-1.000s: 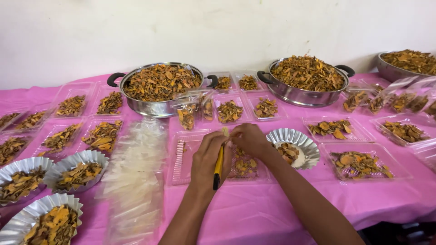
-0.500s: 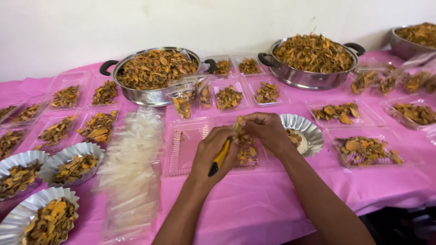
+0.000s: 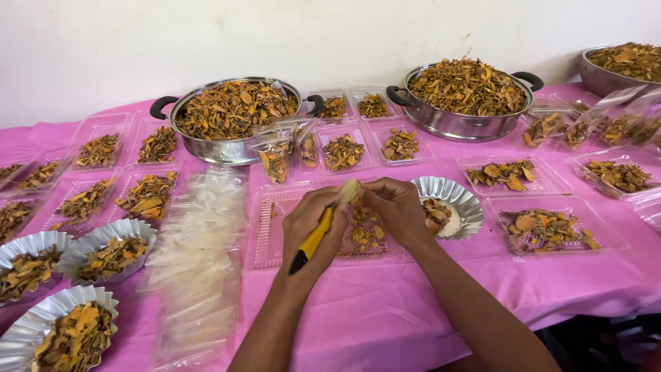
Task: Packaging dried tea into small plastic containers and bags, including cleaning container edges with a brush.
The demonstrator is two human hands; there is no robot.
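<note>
My left hand (image 3: 311, 227) grips a yellow tool with a black tip (image 3: 310, 242), held slanting down toward me. My right hand (image 3: 396, 210) meets it just above an open clear plastic tray (image 3: 275, 234) that holds some dried orange-brown slices. Between the fingertips of both hands is a small pale yellowish piece (image 3: 350, 189). Whether the tool's other end touches this piece is hidden by the fingers. A fluted foil cup (image 3: 458, 200) with slices sits right beside my right hand.
On the pink tablecloth (image 3: 385, 310) stand two steel pots (image 3: 231, 148) (image 3: 465, 120) heaped with dried slices, a third bowl (image 3: 606, 76) far right, several filled clear trays, foil cups (image 3: 34, 331) at left, and a stack of clear bags (image 3: 200, 255).
The view has shifted slightly and my hands sit a little lower over the open tray. They stay together around the small pale piece, with the yellow tool still in my left hand.
</note>
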